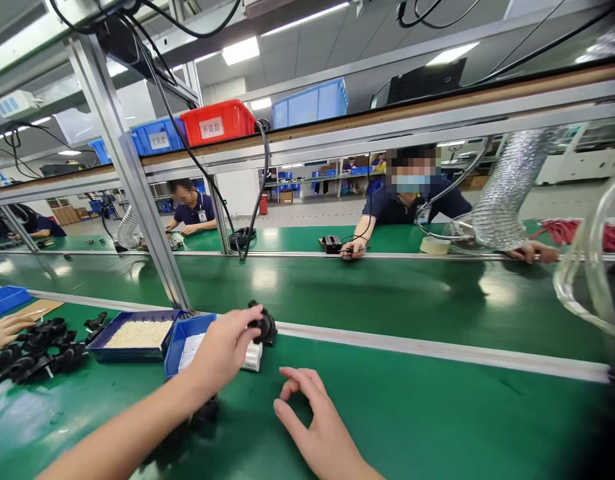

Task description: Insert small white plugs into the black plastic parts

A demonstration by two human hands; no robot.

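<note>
Black part [268, 328] in fingertip pinch of left hand [223, 345], right hand [316, 419] unclasped nearby

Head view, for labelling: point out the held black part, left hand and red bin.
Held black part [268, 328]: head view, right side.
Left hand [223, 348]: head view, its back.
Red bin [236, 123]: head view, front wall.

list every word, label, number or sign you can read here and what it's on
"不良品": white label on the red bin on the upper shelf
"工具" plus a third character too blurred to be sure of: white label on the blue bin to its left
Badge on a seated co-worker across the line: too small to read
Black part in the left hand: no readable text
</note>
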